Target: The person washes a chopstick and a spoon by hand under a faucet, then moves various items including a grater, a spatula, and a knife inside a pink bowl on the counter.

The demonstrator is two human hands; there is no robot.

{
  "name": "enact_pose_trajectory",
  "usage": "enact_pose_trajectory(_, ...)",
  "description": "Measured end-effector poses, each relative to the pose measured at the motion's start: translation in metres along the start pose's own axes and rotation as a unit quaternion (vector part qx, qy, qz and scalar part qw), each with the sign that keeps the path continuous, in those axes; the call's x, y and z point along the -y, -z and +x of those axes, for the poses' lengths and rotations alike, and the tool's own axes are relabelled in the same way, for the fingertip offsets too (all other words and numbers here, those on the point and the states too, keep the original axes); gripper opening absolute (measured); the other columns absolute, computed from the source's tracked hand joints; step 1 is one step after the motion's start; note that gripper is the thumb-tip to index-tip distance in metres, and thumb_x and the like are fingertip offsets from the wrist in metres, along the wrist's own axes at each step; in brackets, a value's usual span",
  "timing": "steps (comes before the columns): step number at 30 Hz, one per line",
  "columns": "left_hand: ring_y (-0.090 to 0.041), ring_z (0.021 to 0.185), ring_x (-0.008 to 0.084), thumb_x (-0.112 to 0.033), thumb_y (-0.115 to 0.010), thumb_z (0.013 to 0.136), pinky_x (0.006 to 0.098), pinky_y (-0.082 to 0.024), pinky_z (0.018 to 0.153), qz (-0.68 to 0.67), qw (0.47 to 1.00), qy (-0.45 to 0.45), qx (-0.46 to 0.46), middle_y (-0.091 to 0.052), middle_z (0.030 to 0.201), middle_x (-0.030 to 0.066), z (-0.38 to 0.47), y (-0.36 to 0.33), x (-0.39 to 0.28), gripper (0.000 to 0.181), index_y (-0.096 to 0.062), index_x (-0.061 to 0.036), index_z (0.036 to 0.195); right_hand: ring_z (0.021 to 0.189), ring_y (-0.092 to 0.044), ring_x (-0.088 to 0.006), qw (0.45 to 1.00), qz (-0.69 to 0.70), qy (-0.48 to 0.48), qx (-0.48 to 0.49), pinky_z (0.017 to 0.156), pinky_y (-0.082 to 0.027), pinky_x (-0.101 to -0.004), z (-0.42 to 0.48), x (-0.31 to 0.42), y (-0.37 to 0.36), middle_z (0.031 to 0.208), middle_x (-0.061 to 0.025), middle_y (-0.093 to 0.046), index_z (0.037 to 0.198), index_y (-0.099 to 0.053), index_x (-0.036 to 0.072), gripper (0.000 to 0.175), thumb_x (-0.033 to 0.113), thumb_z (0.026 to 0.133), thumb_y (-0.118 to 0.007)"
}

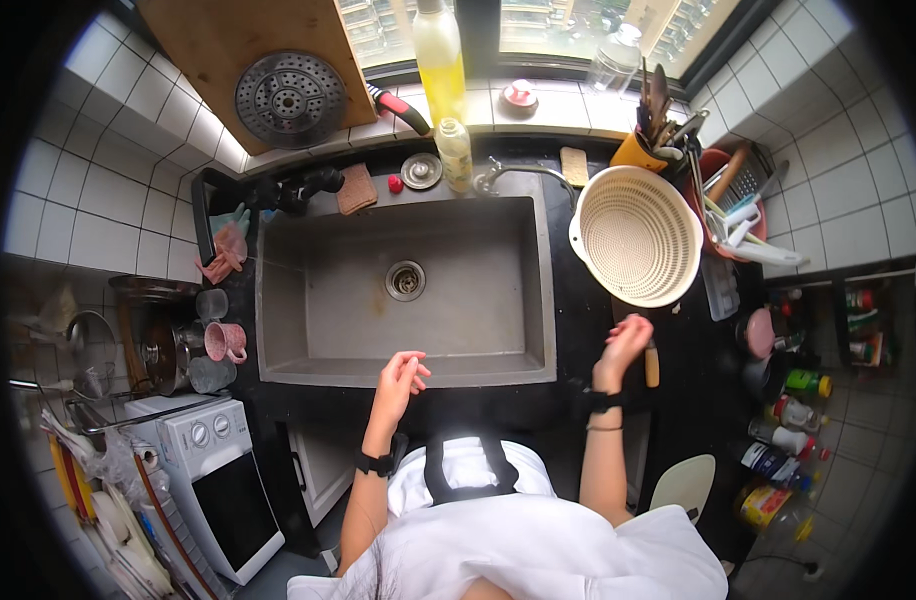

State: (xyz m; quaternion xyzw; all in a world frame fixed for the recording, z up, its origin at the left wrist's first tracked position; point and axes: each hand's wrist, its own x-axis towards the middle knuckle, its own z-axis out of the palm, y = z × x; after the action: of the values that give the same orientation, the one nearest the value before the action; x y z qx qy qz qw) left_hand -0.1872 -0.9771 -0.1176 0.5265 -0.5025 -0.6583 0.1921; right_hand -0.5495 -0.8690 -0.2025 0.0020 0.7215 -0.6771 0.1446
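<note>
My left hand (402,381) hangs over the front rim of the metal sink (420,322), its fingers loosely bent and holding nothing. The basin holds no dishes, and its round drain strainer (405,280) shows some debris. To the right of the sink, my right hand (623,349) hovers above the black counter with loosely curled fingers and nothing visible in it. Just beyond that hand is a cream plastic colander (638,236) with a perforated inside. Close beside the right wrist lies a knife with a wooden handle (651,366); its blade is mostly hidden.
A curved faucet (525,174) stands behind the sink, near a tall bottle of yellow liquid (437,67). Right of the colander is a red basin of utensils (735,210). Rubber gloves (225,247) and a pink mug (224,342) are at left. Several bottles (784,465) line the right side.
</note>
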Motion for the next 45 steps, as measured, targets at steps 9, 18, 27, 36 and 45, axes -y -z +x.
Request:
enact_pose_trajectory(9,-0.055,0.068,0.007,-0.026,-0.047,0.1,0.0206,-0.043,0.062,-0.037,0.997,0.027,-0.057,-0.063,0.085,0.0025,-0.003,0.013,0.018,0.027,-0.06,-0.0055,0.111,0.134,-0.029,-0.044,0.793,-0.417,0.408,0.175,0.111,-0.025,-0.0477,-0.003,-0.013,-0.201,0.142,-0.0315,-0.032,0.125,-0.049,-0.003,0.045,0.013,0.084,-0.058)
enact_pose_trajectory(18,-0.055,0.068,0.006,-0.025,-0.045,0.101,0.0193,-0.044,0.063,-0.083,0.99,0.062,-0.099,-0.063,0.086,0.0039,-0.015,0.027,0.038,0.028,-0.058,-0.0036,0.113,0.135,-0.028,-0.0432,0.786,-0.518,0.338,-0.015,0.109,-0.022,-0.0571,0.118,-0.022,-0.293,0.139,-0.0327,-0.037,0.121,-0.053,0.004,0.042,0.023,0.084,-0.054)
enact_pose_trajectory(27,-0.055,0.069,0.0058,-0.023,-0.045,0.101,0.0196,-0.044,0.064,-0.083,0.99,0.076,-0.087,-0.063,0.086,0.0038,-0.008,0.026,0.043,0.026,-0.058,-0.0041,0.113,0.101,-0.048,-0.0348,0.823,-0.415,0.388,-0.005,0.091,-0.037,-0.0457,0.084,0.002,-0.284,0.103,-0.0189,-0.052,0.098,-0.054,0.001,0.023,0.014,0.08,-0.059)
enact_pose_trajectory(36,-0.053,0.069,0.0065,-0.023,-0.047,0.1,0.021,-0.042,0.063,-0.085,0.99,0.068,-0.092,-0.063,0.085,0.003,-0.006,0.029,0.045,0.024,-0.059,-0.0048,0.111,0.11,-0.048,-0.0365,0.839,-0.318,0.414,0.151,0.095,-0.04,-0.0422,0.049,-0.025,-0.298,0.111,-0.0194,-0.055,0.095,-0.066,0.006,0.028,0.015,0.072,-0.077)
enact_pose_trajectory(45,-0.054,0.068,0.0068,-0.022,-0.047,0.099,0.0215,-0.043,0.062,-0.07,0.993,0.061,-0.077,-0.063,0.084,0.0032,-0.003,0.031,0.046,0.024,-0.059,-0.0046,0.112,0.118,-0.047,-0.0375,0.807,-0.326,0.44,0.219,0.098,-0.038,-0.0444,0.043,-0.017,-0.283,0.122,-0.0193,-0.054,0.096,-0.064,0.007,0.023,0.006,0.074,-0.07)
